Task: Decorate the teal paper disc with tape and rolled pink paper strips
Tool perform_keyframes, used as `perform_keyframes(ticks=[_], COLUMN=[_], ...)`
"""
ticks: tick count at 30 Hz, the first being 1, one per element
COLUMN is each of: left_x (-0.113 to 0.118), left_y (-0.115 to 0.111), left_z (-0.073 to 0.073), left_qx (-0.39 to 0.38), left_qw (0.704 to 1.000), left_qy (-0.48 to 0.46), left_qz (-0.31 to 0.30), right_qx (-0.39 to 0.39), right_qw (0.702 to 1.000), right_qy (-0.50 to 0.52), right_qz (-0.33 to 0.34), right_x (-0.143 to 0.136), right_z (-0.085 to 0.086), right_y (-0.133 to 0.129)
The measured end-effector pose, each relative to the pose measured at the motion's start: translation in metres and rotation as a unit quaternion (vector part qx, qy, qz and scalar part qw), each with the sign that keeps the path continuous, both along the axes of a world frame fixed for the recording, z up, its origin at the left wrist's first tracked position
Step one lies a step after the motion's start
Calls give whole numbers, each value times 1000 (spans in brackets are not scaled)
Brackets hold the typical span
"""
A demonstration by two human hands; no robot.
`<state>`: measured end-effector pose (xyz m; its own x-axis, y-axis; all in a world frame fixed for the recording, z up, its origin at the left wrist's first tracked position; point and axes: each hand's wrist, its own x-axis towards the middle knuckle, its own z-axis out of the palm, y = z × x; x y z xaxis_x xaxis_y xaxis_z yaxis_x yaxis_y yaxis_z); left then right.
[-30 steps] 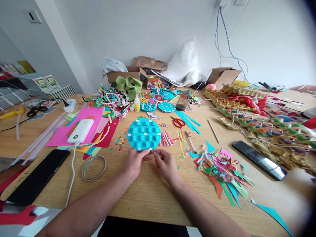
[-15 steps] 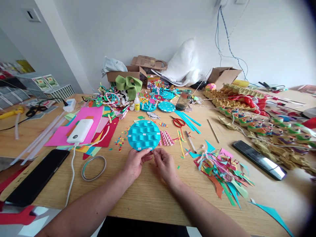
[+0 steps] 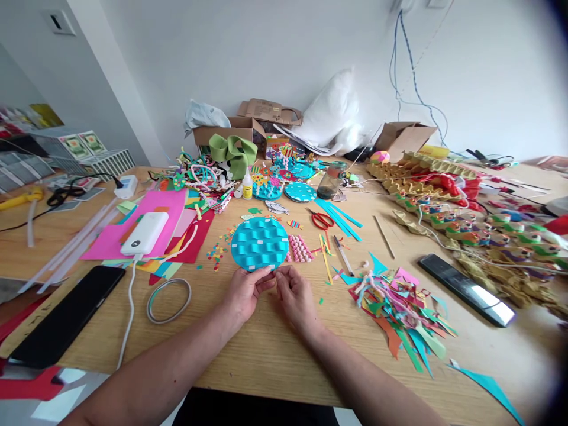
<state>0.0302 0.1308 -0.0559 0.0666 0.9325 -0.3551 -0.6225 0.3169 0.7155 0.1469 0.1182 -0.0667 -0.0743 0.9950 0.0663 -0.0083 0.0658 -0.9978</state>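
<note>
A round turquoise paper disc with wavy raised strips and small white patches is at the table's middle. My left hand pinches its lower edge, thumb on top. Right beside it, my right hand has its fingers pressed together near the disc's bottom edge; whatever lies between those fingertips is too small to make out. Just right of the disc sits a sheet of pink beads. A small striped paper fish and a grey patterned fish lie behind it. Colored confetti dots are scattered to its left.
Red-handled scissors, a pen and a pile of paper scraps lie at right, with a phone beyond. A white power bank, a coiled band and a black phone are at left. A glass jar stands behind.
</note>
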Motion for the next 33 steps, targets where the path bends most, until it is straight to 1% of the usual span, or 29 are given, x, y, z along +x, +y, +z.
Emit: perform_keyframes(ticks=[9,15,20,27,33], left_x=[0,2,3,2,2], left_y=[1,-1,-3,-3,-4], left_z=[0,0,2,7,7], left_qx=[-17,-13,1,21,23], left_qw=[1000,1000,1000,998,997], left_qy=[-10,-7,15,55,68], left_qz=[7,-6,13,24,28], right_qx=[21,57,41,24,13], right_qw=[999,996,996,995,995], right_qy=[-31,-67,-78,-90,-94], right_qz=[-9,-8,-24,-28,-31], right_x=[0,0,0,3,4], right_z=[-1,6,7,8,12], right_y=[0,-2,-2,-1,0])
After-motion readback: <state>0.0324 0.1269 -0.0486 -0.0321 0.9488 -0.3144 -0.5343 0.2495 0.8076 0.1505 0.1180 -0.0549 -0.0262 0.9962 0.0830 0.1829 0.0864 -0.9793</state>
